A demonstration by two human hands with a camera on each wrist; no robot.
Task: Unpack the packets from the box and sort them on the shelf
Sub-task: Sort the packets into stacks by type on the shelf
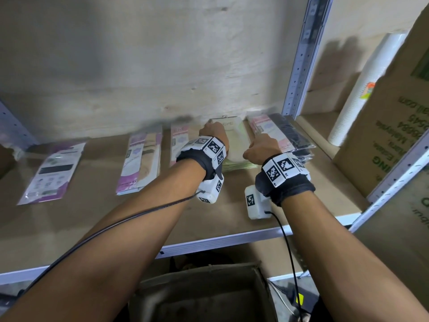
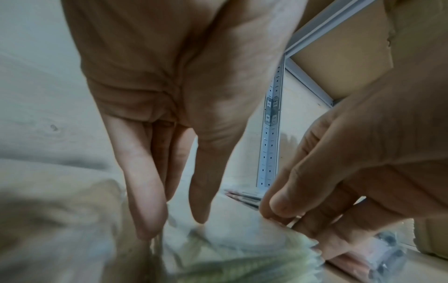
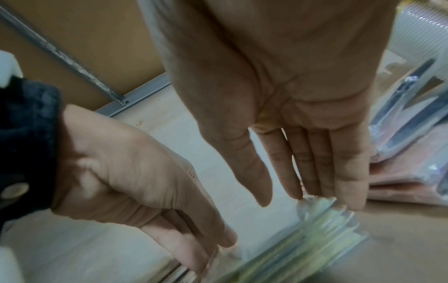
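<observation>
A stack of green-and-cream packets (image 1: 236, 140) lies at the back of the brown shelf board (image 1: 232, 217). My left hand (image 1: 214, 132) stands against the stack's left side and my right hand (image 1: 260, 146) against its right side. In the left wrist view the left hand (image 2: 174, 226) points straight fingers down onto the stack (image 2: 242, 258). In the right wrist view the right hand (image 3: 308, 197) has straight fingertips touching the stack's edge (image 3: 322, 226). Neither hand curls round a packet.
Along the shelf lie a purple packet (image 1: 53, 170), a purple-and-cream stack (image 1: 141, 163), a pink packet (image 1: 178, 140) and a pink-and-black stack (image 1: 281, 133). A metal upright (image 1: 301, 66), white cups (image 1: 366, 84) and a carton (image 1: 390, 126) stand right. An open cardboard box (image 1: 204, 296) sits below.
</observation>
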